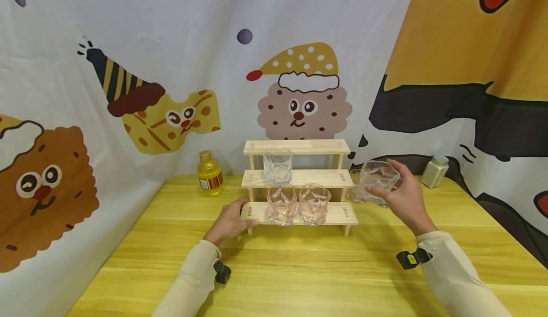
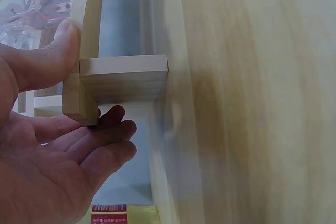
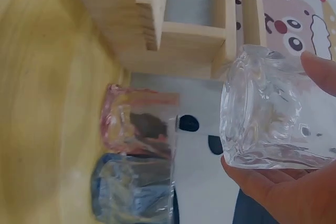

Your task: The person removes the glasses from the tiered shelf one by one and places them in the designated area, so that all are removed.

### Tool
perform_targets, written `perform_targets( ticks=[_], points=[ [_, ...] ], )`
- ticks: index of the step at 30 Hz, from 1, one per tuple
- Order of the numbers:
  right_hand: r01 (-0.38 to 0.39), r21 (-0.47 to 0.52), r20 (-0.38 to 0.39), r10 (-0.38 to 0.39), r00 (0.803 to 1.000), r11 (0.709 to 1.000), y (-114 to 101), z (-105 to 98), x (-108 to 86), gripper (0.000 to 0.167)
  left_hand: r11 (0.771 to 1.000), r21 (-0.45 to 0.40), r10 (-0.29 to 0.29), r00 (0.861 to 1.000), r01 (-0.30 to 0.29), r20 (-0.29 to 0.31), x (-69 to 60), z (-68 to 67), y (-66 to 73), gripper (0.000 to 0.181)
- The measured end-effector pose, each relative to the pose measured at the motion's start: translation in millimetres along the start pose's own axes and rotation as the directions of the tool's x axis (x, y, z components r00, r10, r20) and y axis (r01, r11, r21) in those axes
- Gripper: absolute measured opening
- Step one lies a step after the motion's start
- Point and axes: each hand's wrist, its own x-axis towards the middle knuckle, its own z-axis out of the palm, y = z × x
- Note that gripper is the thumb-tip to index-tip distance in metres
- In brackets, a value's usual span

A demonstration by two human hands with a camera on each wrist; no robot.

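My left hand [image 1: 230,221] grips the left end of the lowest step of a three-tier wooden shelf rack [image 1: 257,212], thumb on top and fingers underneath. To the right of the rack, my right hand [image 1: 407,203] holds a clear faceted glass [image 3: 268,114] off the table, thumb on one side and fingers on the other. Two pinkish glasses [image 1: 282,207] stand side by side on the lowest step. Another clear glass [image 1: 277,167] sits on the middle step, towards its left. In the right wrist view, a pink glass [image 3: 118,124] and a bluish glass [image 3: 121,187] stand on the table beside the rack.
A yellow bottle [image 1: 210,174] with a red label stands left of the rack. At the back right is a small capped jar [image 1: 435,171]. The wooden table [image 1: 291,274] meets a cartoon-printed curtain [image 1: 205,65] behind the rack. The top step [image 1: 296,147] bears nothing.
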Motion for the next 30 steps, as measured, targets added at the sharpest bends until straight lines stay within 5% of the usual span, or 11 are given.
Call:
perform_targets(
  ticks=[18, 30],
  points=[
    [-0.071, -0.013, 0.136, 0.073, 0.988, 0.997, 45.9, 21.0, -4.4, 0.099, 1.0, 0.005, 0.003, 1.0, -0.003, -0.004, 1.1, 0.2, -1.8, 0.057],
    [-0.122, -0.083, 0.234, 0.138, 0.962, 0.989, 55.8, 33.2, -3.4, 0.103, 1.0, 0.008, 0.002, 1.0, -0.002, 0.005, 0.2, 0.1, -1.9, 0.057]
  ],
)
